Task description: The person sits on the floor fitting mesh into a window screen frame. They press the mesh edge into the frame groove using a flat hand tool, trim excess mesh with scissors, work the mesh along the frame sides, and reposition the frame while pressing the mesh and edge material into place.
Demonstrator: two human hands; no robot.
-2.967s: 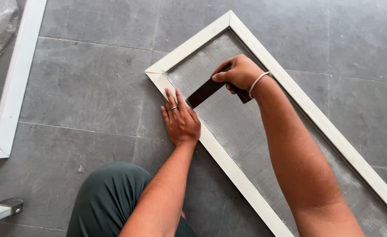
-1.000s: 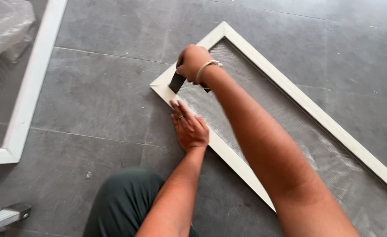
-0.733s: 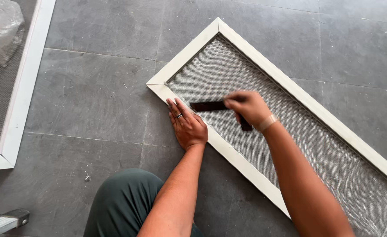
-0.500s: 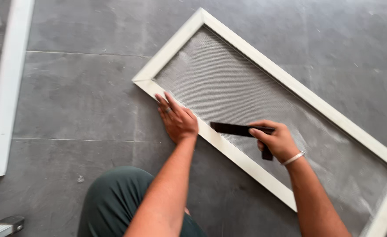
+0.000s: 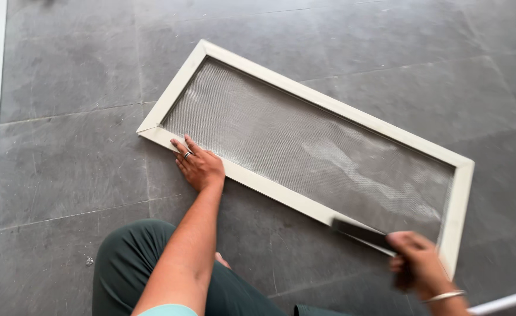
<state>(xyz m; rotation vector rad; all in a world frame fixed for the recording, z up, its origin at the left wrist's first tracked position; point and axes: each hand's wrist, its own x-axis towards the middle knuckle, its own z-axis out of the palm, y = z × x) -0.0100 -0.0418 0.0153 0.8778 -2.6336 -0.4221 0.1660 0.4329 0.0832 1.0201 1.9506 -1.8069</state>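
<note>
A white-framed mesh screen [image 5: 305, 140], dusty grey, is pressed under flat left fingers [image 5: 183, 147]; a dark brush [image 5: 363, 234] is gripped by right fingers [image 5: 399, 263].

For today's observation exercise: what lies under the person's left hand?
The left hand lies flat on the near rail of the white screen frame, which rests on the grey tiled floor. The rail beneath the palm is covered, so its surface there cannot be seen.
</note>
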